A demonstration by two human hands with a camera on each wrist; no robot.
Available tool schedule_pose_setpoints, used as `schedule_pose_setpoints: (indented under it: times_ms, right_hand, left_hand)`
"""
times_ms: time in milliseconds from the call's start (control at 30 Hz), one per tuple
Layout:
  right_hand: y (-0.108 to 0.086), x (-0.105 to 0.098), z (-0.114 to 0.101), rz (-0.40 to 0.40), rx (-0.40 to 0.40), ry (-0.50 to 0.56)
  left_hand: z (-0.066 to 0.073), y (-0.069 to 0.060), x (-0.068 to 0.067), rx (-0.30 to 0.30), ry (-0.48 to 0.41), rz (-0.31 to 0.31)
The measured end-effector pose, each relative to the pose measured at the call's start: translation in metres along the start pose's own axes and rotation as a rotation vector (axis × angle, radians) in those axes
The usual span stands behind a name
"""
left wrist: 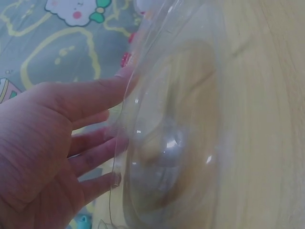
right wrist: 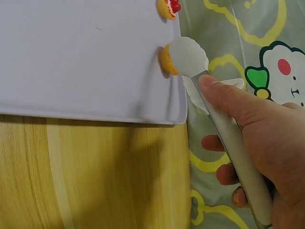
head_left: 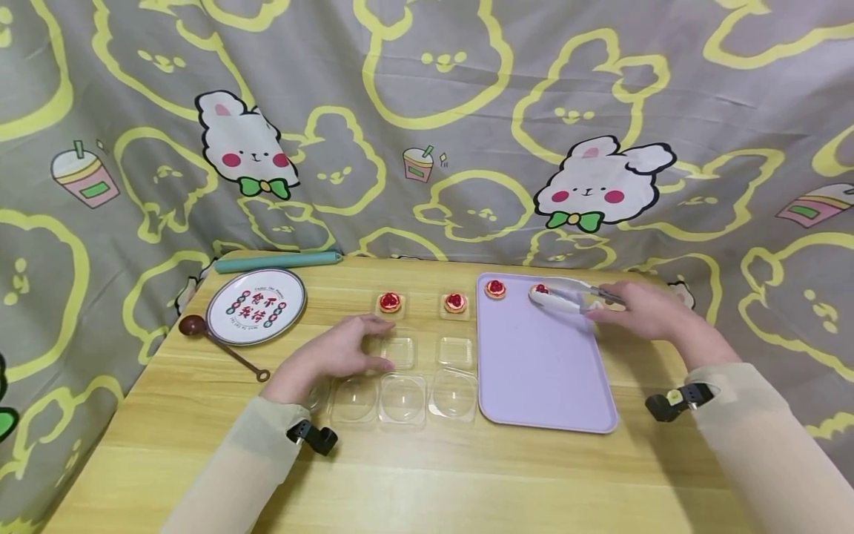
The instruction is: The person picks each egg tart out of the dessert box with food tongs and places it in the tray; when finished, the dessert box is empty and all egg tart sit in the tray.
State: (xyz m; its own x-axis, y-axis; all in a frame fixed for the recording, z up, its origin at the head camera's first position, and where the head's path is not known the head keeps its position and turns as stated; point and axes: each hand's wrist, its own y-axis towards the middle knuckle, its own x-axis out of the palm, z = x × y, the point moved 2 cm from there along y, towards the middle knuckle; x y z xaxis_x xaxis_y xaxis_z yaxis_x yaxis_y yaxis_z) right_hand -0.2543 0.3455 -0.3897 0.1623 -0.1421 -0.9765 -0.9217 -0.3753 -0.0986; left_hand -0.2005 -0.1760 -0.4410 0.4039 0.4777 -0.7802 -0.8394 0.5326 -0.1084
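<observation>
My right hand (head_left: 643, 311) grips a pair of tongs (right wrist: 233, 148) with white heads, thumb along one arm. The heads are around a small red-topped tart (head_left: 540, 289) at the far side of the lilac tray (head_left: 543, 371); whether they pinch it I cannot tell. Another tart (head_left: 496, 288) sits at the tray's far left corner. My left hand (head_left: 342, 346) has its thumb and fingers spread beside a clear square plastic base (head_left: 399, 354). In the left wrist view, a clear domed lid (left wrist: 176, 138) partly covers its fingertips, and contact is unclear.
Two tarts, one left (head_left: 390, 302) and one right (head_left: 455, 302), sit on clear bases behind. Several clear domed lids (head_left: 402, 398) line the front. At left lie a printed plate (head_left: 256, 306), a brown ladle (head_left: 227, 347) and a teal roll (head_left: 278, 261). A patterned curtain (head_left: 460, 148) hangs behind.
</observation>
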Motion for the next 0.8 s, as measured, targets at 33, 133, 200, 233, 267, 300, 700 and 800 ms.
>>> schedule_pose_setpoints:
  times_ms: [33,133,200,233,267,300,700,800]
  right_hand:
    - [-0.002,-0.001,0.000,0.004,0.003,-0.001]
    - [-0.007,-0.005,-0.001,0.018,-0.005,0.009]
    - [-0.011,-0.008,-0.002,0.024,-0.008,0.013]
    - [-0.013,-0.009,-0.003,0.025,-0.001,0.017]
    - [-0.015,-0.011,-0.004,0.026,0.002,0.019]
    - [-0.017,-0.013,-0.006,0.028,0.008,0.022]
    - [-0.026,-0.039,-0.039,0.032,0.010,0.031]
    - [-0.024,-0.044,-0.048,0.050,0.001,0.028]
  left_hand:
    - [0.000,0.000,0.000,-0.001,0.003,-0.002]
    - [0.000,0.000,-0.001,-0.012,0.015,-0.008]
    - [0.001,-0.001,-0.002,-0.015,0.030,-0.008]
    - [0.001,-0.001,-0.003,-0.021,0.035,-0.008]
    - [0.002,-0.001,-0.005,-0.025,0.039,-0.005]
    - [0.003,-0.001,-0.007,-0.023,0.045,0.001]
    - [0.020,0.034,-0.019,0.122,-0.006,0.187]
    - [0.025,0.050,-0.017,0.120,-0.027,0.203]
